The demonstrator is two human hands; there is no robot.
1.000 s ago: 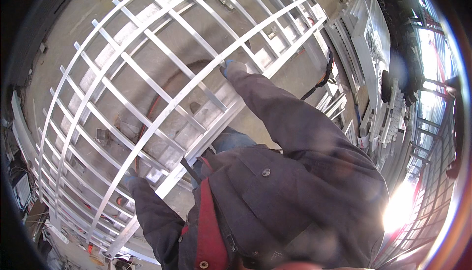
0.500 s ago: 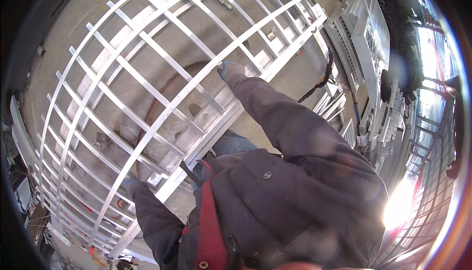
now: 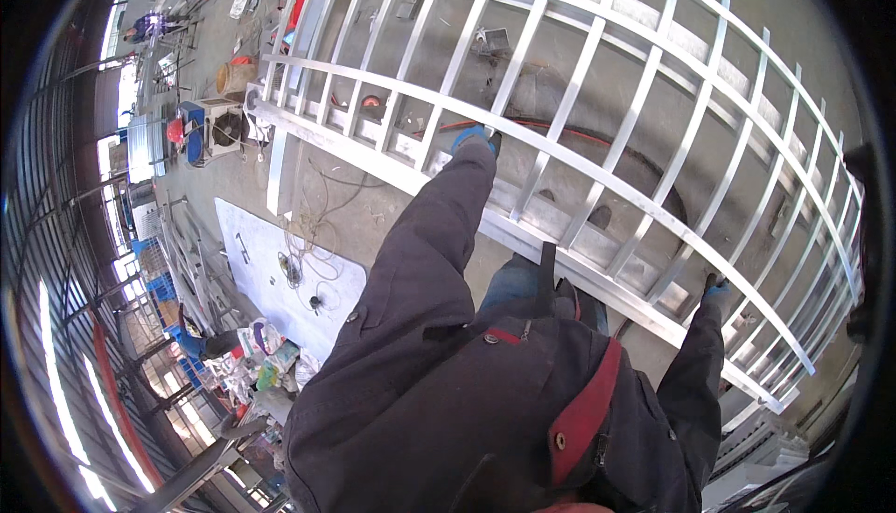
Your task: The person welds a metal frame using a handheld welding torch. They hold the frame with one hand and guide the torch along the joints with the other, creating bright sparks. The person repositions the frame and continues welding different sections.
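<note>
A large grille of silver square metal tubes (image 3: pixel 607 180) fills the upper right, with long rails crossed by many shorter bars. My left hand (image 3: pixel 474 136), in a blue glove, is closed around the near upper rail, left of my body's middle. Farther right along that same rail, my right hand (image 3: pixel 716 291) is also gloved and closed at the bar; its fingers are partly hidden by it. A wide lower rail (image 3: pixel 523 228) of the grille runs just in front of my legs.
On the floor at left lies a white board (image 3: pixel 252 233) with tangled cables (image 3: pixel 303 256) on it. Beyond it stand a boxy machine with a round fan grille (image 3: pixel 227 128) and an orange-brown drum (image 3: pixel 227 77). A heap of rags and bags (image 3: pixel 271 359) sits at lower left.
My view has swung strongly round to the left, bringing the floor board, machine and rag heap into sight. Both hands appear still on the grille's rail.
</note>
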